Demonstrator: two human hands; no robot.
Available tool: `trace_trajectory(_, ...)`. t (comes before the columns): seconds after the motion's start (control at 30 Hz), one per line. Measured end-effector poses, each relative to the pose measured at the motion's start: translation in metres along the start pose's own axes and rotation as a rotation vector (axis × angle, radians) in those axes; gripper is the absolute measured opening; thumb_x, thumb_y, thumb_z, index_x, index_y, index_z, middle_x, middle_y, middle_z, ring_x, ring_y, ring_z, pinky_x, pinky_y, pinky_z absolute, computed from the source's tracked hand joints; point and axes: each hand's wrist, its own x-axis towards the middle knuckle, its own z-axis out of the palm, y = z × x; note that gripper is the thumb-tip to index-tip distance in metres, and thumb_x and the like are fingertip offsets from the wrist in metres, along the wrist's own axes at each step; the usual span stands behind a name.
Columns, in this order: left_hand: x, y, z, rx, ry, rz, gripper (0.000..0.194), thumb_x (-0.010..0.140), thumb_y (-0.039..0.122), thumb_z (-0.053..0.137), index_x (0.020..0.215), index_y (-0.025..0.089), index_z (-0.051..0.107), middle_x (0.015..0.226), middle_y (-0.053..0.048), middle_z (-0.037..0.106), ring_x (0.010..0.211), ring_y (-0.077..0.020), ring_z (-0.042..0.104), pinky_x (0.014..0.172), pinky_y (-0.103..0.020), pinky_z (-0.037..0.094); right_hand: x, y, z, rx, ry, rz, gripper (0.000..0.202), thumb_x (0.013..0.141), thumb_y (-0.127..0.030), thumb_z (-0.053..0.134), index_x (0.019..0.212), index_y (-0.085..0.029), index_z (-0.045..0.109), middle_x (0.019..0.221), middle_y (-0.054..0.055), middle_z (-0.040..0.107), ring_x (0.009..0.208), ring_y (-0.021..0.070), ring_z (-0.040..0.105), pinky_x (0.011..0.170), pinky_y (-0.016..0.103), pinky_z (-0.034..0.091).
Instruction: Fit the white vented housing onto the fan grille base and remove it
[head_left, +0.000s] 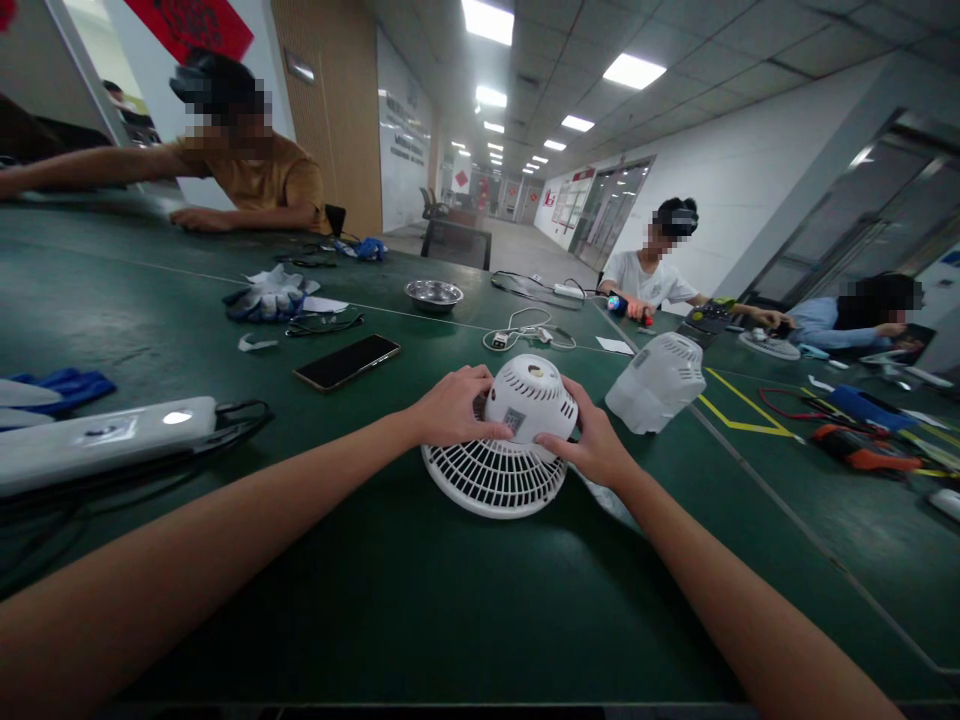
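A white domed motor cover [534, 392] with slots and a small printed label sits over a round white fan grille [499, 482] on the green table. My left hand [459, 408] grips the cover's left side, its thumb along the front by the label. From the right, my right hand [594, 438] wraps round the other side, thumb on the front. Both hands are closed on the cover. The grille's slatted front half shows below it; its back is hidden. To the right stands a white slotted plastic housing [657, 384].
On the green table [420, 620] lie a phone [347, 362], a metal bowl [434, 294], a white cable [529, 330], gloves [270, 295] and a long white device [105, 440]. Orange-black tool [866, 448] lies at right. Several people sit around the table.
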Motion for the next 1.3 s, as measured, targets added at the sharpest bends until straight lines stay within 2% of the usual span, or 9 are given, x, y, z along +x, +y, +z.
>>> trace_trajectory(0.2, -0.001, 0.0, 0.0, 0.017, 0.004, -0.001, 0.066, 0.079, 0.072, 0.066, 0.113, 0.016, 0.069, 0.115, -0.012, 0.062, 0.104, -0.0306, 0.056, 0.089, -0.047, 0.046, 0.003, -0.002, -0.007, -0.016, -0.057, -0.04, 0.085, 0.08, -0.044, 0.081, 0.153, -0.027, 0.04, 0.142, 0.012, 0.061, 0.121, 0.0346, 0.065, 0.102, 0.054, 0.053)
trace_trajectory(0.5, -0.001, -0.002, 0.0, 0.019, 0.016, 0.036, 0.063, 0.082, 0.071, 0.064, 0.113, 0.017, 0.069, 0.114, -0.012, 0.063, 0.102, -0.0302, 0.058, 0.089, -0.047, 0.046, 0.0, -0.004, -0.002, -0.112, 0.001, -0.048, 0.086, 0.079, -0.046, 0.08, 0.152, -0.025, 0.039, 0.142, 0.014, 0.062, 0.122, 0.0358, 0.064, 0.103, 0.056, 0.052)
trace_trajectory(0.7, 0.0, -0.007, 0.0, 0.029, -0.014, 0.054, 0.069, 0.081, 0.074, 0.062, 0.118, 0.016, 0.068, 0.115, -0.013, 0.062, 0.103, -0.0311, 0.057, 0.09, -0.049, 0.046, -0.002, -0.005, 0.001, -0.171, 0.033, -0.041, 0.081, 0.08, -0.046, 0.079, 0.148, -0.024, 0.04, 0.138, 0.015, 0.063, 0.118, 0.0351, 0.066, 0.1, 0.056, 0.053)
trace_trajectory(0.93, 0.0, -0.02, 0.004, 0.036, 0.0, 0.133, 0.073, 0.075, 0.071, 0.071, 0.123, 0.016, 0.066, 0.121, -0.015, 0.061, 0.109, -0.034, 0.057, 0.095, -0.052, 0.046, -0.004, -0.009, 0.008, -0.287, 0.084, -0.09, 0.083, 0.079, -0.048, 0.077, 0.148, -0.023, 0.037, 0.14, 0.017, 0.058, 0.122, 0.0373, 0.061, 0.101, 0.058, 0.051)
trace_trajectory(1.03, 0.0, -0.022, 0.004, 0.009, 0.007, 0.154, 0.065, 0.079, 0.062, 0.072, 0.125, 0.016, 0.065, 0.125, -0.016, 0.062, 0.113, -0.0352, 0.058, 0.098, -0.054, 0.047, -0.006, -0.012, 0.008, -0.328, 0.094, -0.1, 0.094, 0.077, -0.049, 0.077, 0.153, -0.024, 0.029, 0.139, 0.017, 0.058, 0.117, 0.0385, 0.063, 0.096, 0.059, 0.053)
trace_trajectory(1.1, -0.001, -0.02, 0.005, -0.063, 0.03, 0.159, 0.054, 0.089, 0.05, 0.066, 0.132, 0.018, 0.061, 0.127, -0.015, 0.064, 0.117, -0.0338, 0.06, 0.102, -0.055, 0.046, -0.007, -0.015, 0.006, -0.302, 0.073, -0.101, 0.103, 0.077, -0.051, 0.077, 0.158, -0.026, 0.018, 0.125, 0.015, 0.065, 0.1, 0.0353, 0.069, 0.086, 0.057, 0.057)
trace_trajectory(1.17, -0.001, -0.017, 0.007, -0.184, 0.072, 0.157, 0.051, 0.096, 0.039, 0.055, 0.143, 0.021, 0.052, 0.135, -0.014, 0.063, 0.124, -0.0324, 0.059, 0.107, -0.056, 0.043, -0.009, -0.016, 0.005, -0.223, 0.036, -0.085, 0.105, 0.082, -0.053, 0.073, 0.161, -0.026, 0.009, 0.096, 0.006, 0.071, 0.074, 0.0281, 0.07, 0.071, 0.051, 0.059)
trace_trajectory(1.23, -0.002, -0.015, 0.01, -0.331, 0.101, 0.159, 0.056, 0.099, 0.036, 0.049, 0.153, 0.024, 0.041, 0.147, -0.013, 0.056, 0.133, -0.0324, 0.054, 0.111, -0.058, 0.04, -0.009, -0.016, 0.005, -0.144, -0.008, -0.059, 0.1, 0.086, -0.053, 0.069, 0.161, -0.026, 0.008, 0.072, -0.002, 0.065, 0.056, 0.0222, 0.064, 0.059, 0.045, 0.058)
trace_trajectory(1.3, -0.004, -0.014, 0.012, -0.457, 0.084, 0.182, 0.07, 0.097, 0.041, 0.052, 0.16, 0.026, 0.026, 0.156, -0.015, 0.048, 0.138, -0.0349, 0.051, 0.112, -0.059, 0.039, -0.009, -0.014, 0.007, -0.094, -0.046, -0.043, 0.098, 0.086, -0.052, 0.07, 0.16, -0.027, 0.011, 0.068, -0.004, 0.063, 0.052, 0.0207, 0.062, 0.055, 0.041, 0.056)
